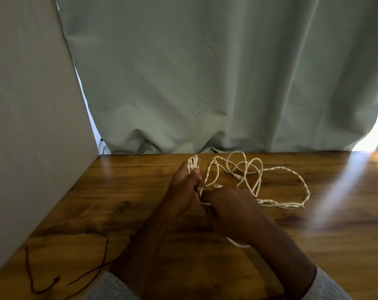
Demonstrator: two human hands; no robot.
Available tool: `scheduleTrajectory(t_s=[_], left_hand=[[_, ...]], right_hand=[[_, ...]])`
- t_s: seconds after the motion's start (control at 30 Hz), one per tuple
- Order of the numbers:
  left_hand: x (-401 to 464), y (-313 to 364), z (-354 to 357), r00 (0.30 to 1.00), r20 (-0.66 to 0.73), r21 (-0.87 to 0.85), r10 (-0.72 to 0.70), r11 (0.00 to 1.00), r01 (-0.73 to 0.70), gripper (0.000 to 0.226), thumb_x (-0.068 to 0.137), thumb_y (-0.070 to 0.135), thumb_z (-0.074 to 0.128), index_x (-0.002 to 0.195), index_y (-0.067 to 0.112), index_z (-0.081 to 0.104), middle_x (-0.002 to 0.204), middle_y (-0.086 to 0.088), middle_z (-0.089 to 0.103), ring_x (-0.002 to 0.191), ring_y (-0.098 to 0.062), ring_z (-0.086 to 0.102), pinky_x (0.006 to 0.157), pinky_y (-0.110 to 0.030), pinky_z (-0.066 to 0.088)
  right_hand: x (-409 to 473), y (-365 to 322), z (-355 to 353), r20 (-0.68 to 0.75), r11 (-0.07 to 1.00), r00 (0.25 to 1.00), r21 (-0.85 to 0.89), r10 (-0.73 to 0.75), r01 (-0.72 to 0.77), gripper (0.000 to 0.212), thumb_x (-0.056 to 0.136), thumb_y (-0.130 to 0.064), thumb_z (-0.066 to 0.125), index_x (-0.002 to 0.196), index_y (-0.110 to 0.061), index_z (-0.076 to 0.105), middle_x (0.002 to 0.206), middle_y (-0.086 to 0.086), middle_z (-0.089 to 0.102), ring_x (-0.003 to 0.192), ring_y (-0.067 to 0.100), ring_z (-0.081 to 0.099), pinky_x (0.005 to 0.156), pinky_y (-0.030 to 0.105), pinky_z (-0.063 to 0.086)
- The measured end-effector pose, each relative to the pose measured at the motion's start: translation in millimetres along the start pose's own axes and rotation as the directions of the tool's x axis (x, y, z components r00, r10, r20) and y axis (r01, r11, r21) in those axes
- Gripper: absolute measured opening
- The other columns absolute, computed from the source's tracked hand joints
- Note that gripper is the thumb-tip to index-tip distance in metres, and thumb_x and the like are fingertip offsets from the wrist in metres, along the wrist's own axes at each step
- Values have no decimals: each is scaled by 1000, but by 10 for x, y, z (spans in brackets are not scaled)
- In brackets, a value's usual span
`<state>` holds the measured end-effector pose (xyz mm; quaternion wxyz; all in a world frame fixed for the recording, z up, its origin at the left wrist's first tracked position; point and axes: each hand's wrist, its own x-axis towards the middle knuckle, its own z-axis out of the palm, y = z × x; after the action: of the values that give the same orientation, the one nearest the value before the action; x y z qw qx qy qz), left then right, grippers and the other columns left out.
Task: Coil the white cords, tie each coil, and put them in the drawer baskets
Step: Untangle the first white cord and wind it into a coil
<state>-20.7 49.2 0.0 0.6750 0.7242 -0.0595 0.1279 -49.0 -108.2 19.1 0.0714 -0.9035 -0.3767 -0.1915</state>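
the left hand point(184, 182) is gripping a small bundle of folded loops of the white cord point(276, 182), the loop tops sticking out above its fingers. the right hand point(229, 211) is curling around a strand just beside the left – how its fingertips are lying cannot be told. the loose part of the cord is sprawling in tangled loops on the wooden table point(335, 234), right of both hands, near the grey-green curtain point(205, 72). a thin dark cord point(75, 267) is lying at the near left – well apart.
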Motion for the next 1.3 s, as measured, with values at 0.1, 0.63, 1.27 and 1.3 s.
scheduleTrajectory(t_s=[0.1, 0.63, 1.27, 1.3], left_hand=[[-61, -24, 9, 988, 154, 179, -17, 984, -10, 39, 98, 39, 44, 135, 27, 50, 119, -1, 64, 107, -11, 62, 89, -38, 54], [-141, 101, -87, 885, 464, -257, -39, 950, 176, 38, 90, 46, 56, 71, 14, 64, 49, 5, 37, 38, -7, 27, 43, -24, 21], [-176, 126, -43, 879, 474, -423, 50, 889, 178, 30, 87, 42, 70, 86, 12, 70, 56, -5, 42, 40, -7, 36, 51, -26, 44], [-182, 129, -36, 869, 491, -428, 60, 885, 180, 28, 87, 42, 69, 87, 14, 72, 55, -1, 43, 41, -7, 37, 54, -28, 46]], right_hand=[[10, 82, -35, -28, 993, 999, 118, -23, 26, 17, 96, -28, 58, 112, -31, 66, 95, -7, 72, 78, 7, 65, 67, 27, 54], [71, 370, 15, -227, 825, 967, 564, 111, 38, 15, 103, -23, 55, 113, -17, 65, 102, -8, 65, 94, 9, 63, 76, 21, 50], [52, 286, -138, 230, 288, 945, 912, 233, -293, 27, 96, -38, 60, 94, -15, 75, 61, 8, 61, 48, 17, 55, 40, 20, 37], [54, 283, -147, 228, 288, 941, 911, 251, -297, 26, 96, -40, 61, 88, -20, 76, 60, 7, 64, 49, 17, 57, 42, 20, 39]])
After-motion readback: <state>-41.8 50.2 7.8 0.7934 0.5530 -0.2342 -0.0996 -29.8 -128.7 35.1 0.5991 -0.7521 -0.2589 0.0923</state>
